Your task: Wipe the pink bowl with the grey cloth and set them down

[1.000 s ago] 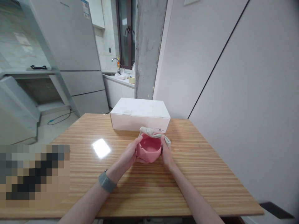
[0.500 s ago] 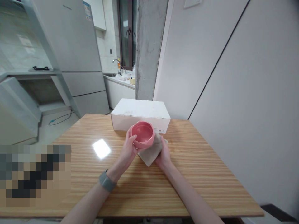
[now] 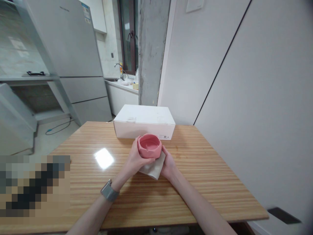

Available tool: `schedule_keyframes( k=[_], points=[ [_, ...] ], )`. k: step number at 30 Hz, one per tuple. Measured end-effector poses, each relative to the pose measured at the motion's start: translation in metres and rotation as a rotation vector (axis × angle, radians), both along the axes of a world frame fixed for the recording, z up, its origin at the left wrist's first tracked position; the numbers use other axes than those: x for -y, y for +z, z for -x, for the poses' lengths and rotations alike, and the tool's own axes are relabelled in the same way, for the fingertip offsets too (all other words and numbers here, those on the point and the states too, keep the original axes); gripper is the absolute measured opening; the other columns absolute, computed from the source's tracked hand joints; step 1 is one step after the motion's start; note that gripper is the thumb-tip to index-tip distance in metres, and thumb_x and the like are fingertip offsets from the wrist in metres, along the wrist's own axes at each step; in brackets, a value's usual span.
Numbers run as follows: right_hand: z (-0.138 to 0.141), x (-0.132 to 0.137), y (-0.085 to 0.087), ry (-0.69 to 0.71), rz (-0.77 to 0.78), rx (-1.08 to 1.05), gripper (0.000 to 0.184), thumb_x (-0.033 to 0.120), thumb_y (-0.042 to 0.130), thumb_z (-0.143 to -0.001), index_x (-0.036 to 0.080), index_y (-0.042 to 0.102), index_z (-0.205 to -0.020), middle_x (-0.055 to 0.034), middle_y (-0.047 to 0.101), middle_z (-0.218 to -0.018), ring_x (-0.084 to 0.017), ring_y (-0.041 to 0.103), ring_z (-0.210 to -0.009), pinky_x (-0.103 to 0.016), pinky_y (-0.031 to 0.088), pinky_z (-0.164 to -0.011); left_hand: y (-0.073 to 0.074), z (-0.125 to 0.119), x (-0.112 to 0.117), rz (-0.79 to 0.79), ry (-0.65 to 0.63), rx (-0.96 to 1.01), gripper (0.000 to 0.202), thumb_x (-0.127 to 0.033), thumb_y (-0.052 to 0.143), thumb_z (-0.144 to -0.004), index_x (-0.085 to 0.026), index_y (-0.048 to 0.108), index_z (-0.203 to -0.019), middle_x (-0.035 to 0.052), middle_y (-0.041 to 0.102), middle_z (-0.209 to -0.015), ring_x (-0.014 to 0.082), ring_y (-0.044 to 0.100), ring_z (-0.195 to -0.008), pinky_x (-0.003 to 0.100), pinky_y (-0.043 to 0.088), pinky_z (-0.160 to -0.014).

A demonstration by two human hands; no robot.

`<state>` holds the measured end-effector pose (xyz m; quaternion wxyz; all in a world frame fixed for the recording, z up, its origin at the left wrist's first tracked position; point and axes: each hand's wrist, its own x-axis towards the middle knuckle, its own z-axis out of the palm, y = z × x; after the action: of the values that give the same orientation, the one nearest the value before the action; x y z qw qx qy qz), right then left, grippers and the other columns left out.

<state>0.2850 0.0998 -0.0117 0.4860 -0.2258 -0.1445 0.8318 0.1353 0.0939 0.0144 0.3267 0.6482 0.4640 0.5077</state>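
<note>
A glossy pink ashtray [image 3: 150, 152] with notches in its rim is held above the table, its opening facing up and tilted a little toward me. My left hand [image 3: 135, 160] grips it from the left, the thumb along the lower front and fingers round the far side. Under and against the ashtray hangs a folded grey-beige cloth [image 3: 153, 169]. My right hand [image 3: 169, 164] is closed on the cloth at the ashtray's right side; some of its fingers are hidden behind the cloth and ashtray.
A white cardboard box [image 3: 144, 129] stands just behind the hands on the wood-grain table [image 3: 195, 182]. At the left, a blurred-out patch [image 3: 36, 186] covers part of the table. A white wall [image 3: 234, 107] rises on the right; a fridge [image 3: 78, 49] is beyond the table.
The ashtray has come lower and more level. My left thumb has gone from the inside of its rim to the outer front. My right hand and the cloth have shifted beneath its right side.
</note>
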Motion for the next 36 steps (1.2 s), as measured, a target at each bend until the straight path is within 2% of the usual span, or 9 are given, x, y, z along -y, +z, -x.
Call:
schedule_keyframes(
  k=[2,4,9,12,16,22,26,31,36],
  points=[
    [0.0,0.0,0.004,0.005,-0.025,0.017,0.042,0.046,0.037,-0.088,0.016,0.06,-0.106,-0.0083,0.071,-0.097,-0.024,0.065,-0.096,-0.044,0.046,-0.089,0.006,-0.003,0.004,0.031,-0.057,0.126,0.09,-0.028,0.081,-0.052,-0.023,0.035,-0.13,0.0092,0.047,-0.129,0.0258,0.045,-0.121,0.04,0.033,-0.103],
    [-0.001,-0.001,0.007,-0.018,-0.048,0.048,0.04,0.046,0.037,-0.088,0.017,0.062,-0.1,-0.0074,0.072,-0.092,-0.024,0.065,-0.094,-0.045,0.047,-0.088,0.014,-0.006,0.009,0.054,-0.07,0.193,0.088,-0.025,0.082,-0.05,-0.023,0.038,-0.126,0.008,0.053,-0.123,0.0257,0.05,-0.116,0.039,0.036,-0.101],
    [-0.004,-0.004,0.008,-0.107,-0.091,0.1,0.033,0.043,0.041,-0.085,0.019,0.064,-0.091,-0.0053,0.073,-0.086,-0.024,0.065,-0.094,-0.044,0.048,-0.088,0.025,-0.008,0.016,0.057,-0.132,0.196,0.086,-0.019,0.08,-0.049,-0.022,0.04,-0.125,0.008,0.052,-0.125,0.0267,0.048,-0.119,0.04,0.033,-0.103],
    [-0.004,-0.004,0.006,-0.126,-0.11,0.102,0.031,0.041,0.044,-0.085,0.018,0.064,-0.091,-0.0053,0.072,-0.087,-0.023,0.064,-0.096,-0.043,0.048,-0.089,0.025,-0.008,0.018,0.015,-0.159,0.174,0.091,-0.019,0.08,-0.049,-0.022,0.038,-0.129,0.0092,0.046,-0.132,0.0286,0.041,-0.125,0.042,0.028,-0.107],
    [-0.004,-0.002,0.005,-0.076,-0.152,0.059,0.032,0.04,0.044,-0.085,0.017,0.063,-0.095,-0.0064,0.071,-0.094,-0.022,0.062,-0.1,-0.041,0.047,-0.091,0.022,-0.01,0.019,-0.014,-0.203,0.156,0.096,-0.019,0.08,-0.05,-0.024,0.034,-0.134,0.0091,0.042,-0.137,0.0295,0.037,-0.129,0.044,0.025,-0.109],
    [-0.004,0.0,0.005,0.018,-0.18,0.064,0.03,0.038,0.046,-0.083,0.017,0.062,-0.096,-0.0072,0.071,-0.096,-0.023,0.061,-0.101,-0.041,0.047,-0.092,0.02,-0.012,0.016,-0.023,-0.135,0.151,0.098,-0.02,0.082,-0.049,-0.024,0.033,-0.134,0.0093,0.037,-0.141,0.0289,0.033,-0.131,0.042,0.023,-0.11],
    [-0.003,0.003,0.009,0.033,-0.134,0.052,0.034,0.043,0.044,-0.084,0.017,0.062,-0.095,-0.0076,0.071,-0.092,-0.024,0.062,-0.1,-0.043,0.047,-0.09,0.018,-0.013,0.014,-0.054,-0.065,0.207,0.099,-0.021,0.083,-0.048,-0.025,0.033,-0.133,0.0085,0.041,-0.138,0.0272,0.038,-0.128,0.04,0.027,-0.108],
    [-0.003,0.001,0.016,-0.155,-0.025,0.075,0.027,0.034,0.042,-0.081,0.019,0.064,-0.081,-0.0046,0.072,-0.076,-0.024,0.066,-0.091,-0.043,0.049,-0.086,0.013,-0.014,0.011,0.002,0.032,0.237,0.091,-0.021,0.083,-0.048,-0.025,0.039,-0.128,0.0068,0.049,-0.128,0.0266,0.045,-0.122,0.039,0.03,-0.105],
    [-0.001,-0.002,0.018,-0.399,-0.084,0.124,0.025,0.03,0.045,-0.079,0.02,0.067,-0.083,-0.002,0.073,-0.079,-0.023,0.065,-0.093,-0.041,0.048,-0.09,0.002,-0.015,0.006,0.092,0.041,0.28,0.096,-0.024,0.085,-0.045,-0.023,0.037,-0.129,0.0089,0.051,-0.125,0.0279,0.047,-0.118,0.042,0.031,-0.103]
  ],
)
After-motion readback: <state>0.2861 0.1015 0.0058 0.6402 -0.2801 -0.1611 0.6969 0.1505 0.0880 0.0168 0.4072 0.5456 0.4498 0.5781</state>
